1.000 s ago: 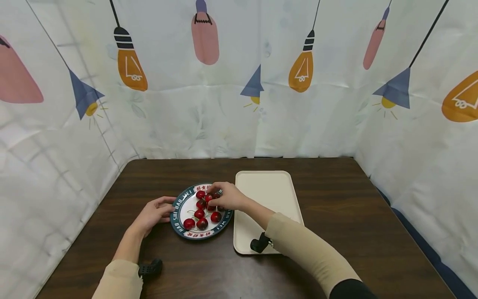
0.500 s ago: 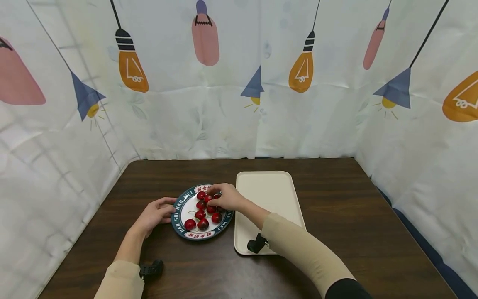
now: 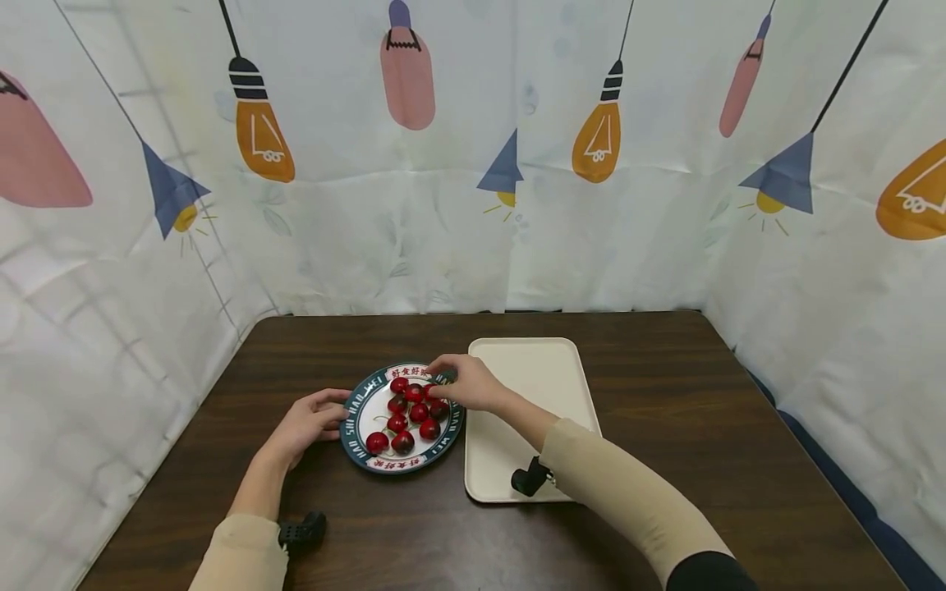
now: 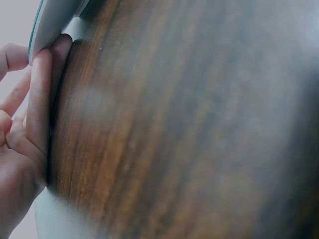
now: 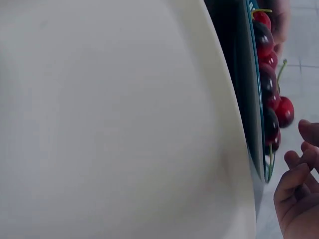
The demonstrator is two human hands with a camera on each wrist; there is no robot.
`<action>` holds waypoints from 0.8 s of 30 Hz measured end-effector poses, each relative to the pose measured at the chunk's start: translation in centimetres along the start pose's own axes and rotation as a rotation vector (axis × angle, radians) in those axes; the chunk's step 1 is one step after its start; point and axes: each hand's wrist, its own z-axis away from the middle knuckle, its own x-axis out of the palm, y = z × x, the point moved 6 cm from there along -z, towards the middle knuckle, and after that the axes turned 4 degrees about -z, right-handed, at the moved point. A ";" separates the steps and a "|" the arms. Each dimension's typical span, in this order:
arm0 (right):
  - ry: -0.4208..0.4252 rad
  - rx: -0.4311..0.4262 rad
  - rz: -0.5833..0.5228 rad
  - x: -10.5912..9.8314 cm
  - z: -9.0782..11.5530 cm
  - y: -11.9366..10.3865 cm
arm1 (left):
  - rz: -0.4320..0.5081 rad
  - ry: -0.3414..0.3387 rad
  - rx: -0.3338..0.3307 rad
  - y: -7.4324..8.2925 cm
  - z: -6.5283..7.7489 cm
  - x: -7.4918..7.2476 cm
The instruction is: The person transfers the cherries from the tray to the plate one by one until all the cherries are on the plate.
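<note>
A plate (image 3: 358, 443) with a dark blue-green patterned rim holds several red cherries (image 3: 402, 443), some with stems. At its left edge my left hand (image 3: 309, 423) touches the rim with fairly straight fingers; in the left wrist view, fingertips (image 4: 40, 84) reach to the underside of the plate rim (image 4: 47, 30). My right hand (image 3: 473, 382) hovers at the plate's upper right edge, thumb and forefinger apart beside the cherries. In the right wrist view, I see nothing between the fingers of the right hand (image 5: 301, 194), and a cherry (image 5: 284, 112) sits above the others nearby.
A cream rectangular tray (image 3: 528, 369) lies right of the plate, partly under my right forearm. Both stand on a dark wooden table (image 3: 665, 427). Behind hangs a white curtain (image 3: 443, 246) printed with lamps.
My right hand was lower over the cherries and has drawn slightly up and right toward the plate's edge, baring more cherries. The left hand stays at the rim.
</note>
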 end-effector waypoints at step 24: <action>0.099 0.099 -0.100 -12.1 9.4 6.5 | -0.103 0.026 0.067 1.2 0.9 -0.5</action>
